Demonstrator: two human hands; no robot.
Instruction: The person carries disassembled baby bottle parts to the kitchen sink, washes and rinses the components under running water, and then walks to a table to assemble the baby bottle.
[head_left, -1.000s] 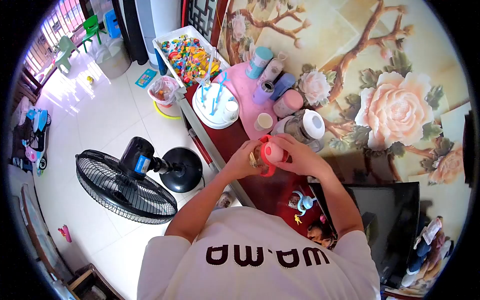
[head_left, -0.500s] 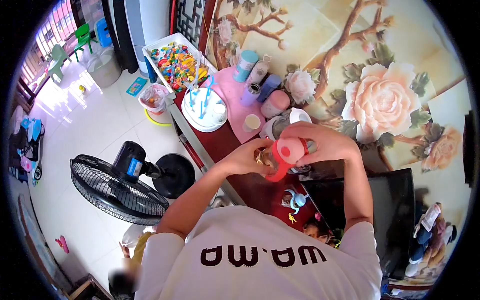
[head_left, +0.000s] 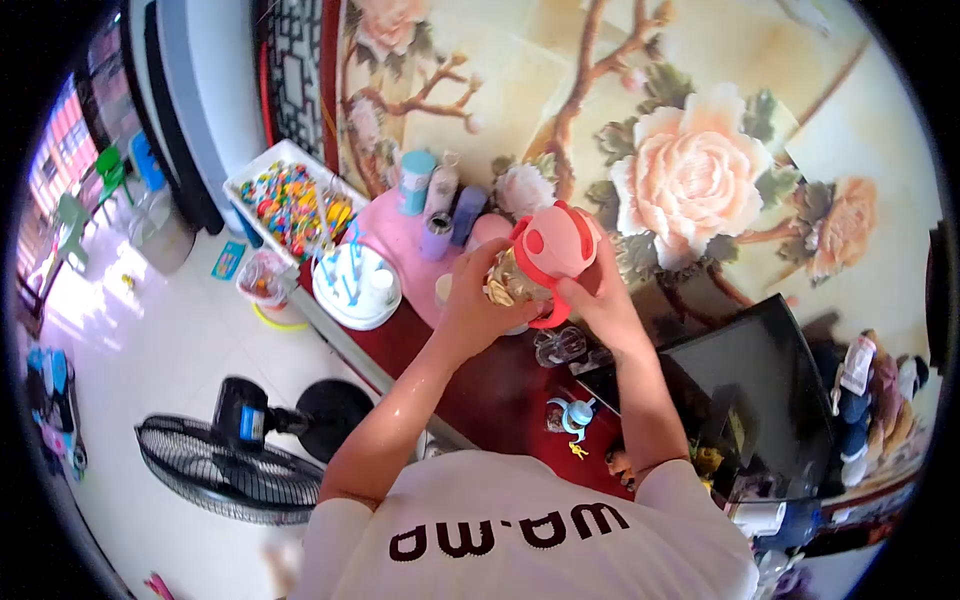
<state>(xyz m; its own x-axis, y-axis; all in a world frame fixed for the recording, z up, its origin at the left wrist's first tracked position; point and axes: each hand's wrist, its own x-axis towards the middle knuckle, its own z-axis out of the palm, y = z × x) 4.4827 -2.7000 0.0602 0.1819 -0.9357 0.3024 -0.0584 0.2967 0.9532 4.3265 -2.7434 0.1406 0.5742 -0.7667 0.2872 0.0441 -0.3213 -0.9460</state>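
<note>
A child's water bottle with a pink-and-red lid [head_left: 560, 245] and a clear body is held up over the red cabinet, tilted. My left hand [head_left: 475, 300] wraps round the clear body, which has a gold-toned picture on it. On the other side, my right hand [head_left: 605, 290] grips the lid, its thumb pressed near the lower edge. Below the bottle, a clear glass cup [head_left: 560, 346] stands on the cabinet. Nearer to me is a small bottle with a light-blue lid and handles [head_left: 575, 414], a yellow charm beside it.
Several cups and tumblers, one of them teal [head_left: 417, 180], stand on a pink mat [head_left: 375, 222]. Left of them are a white drying rack [head_left: 340, 312] and a bin of colourful toys [head_left: 290, 205]. A black fan [head_left: 215, 465] stands on the floor; a dark television [head_left: 740, 400] is at right.
The view has shifted, so the cabinet items sit further left. Both hands have lifted the bottle, and its lid now faces me more fully. The right hand has moved lower on the lid.
</note>
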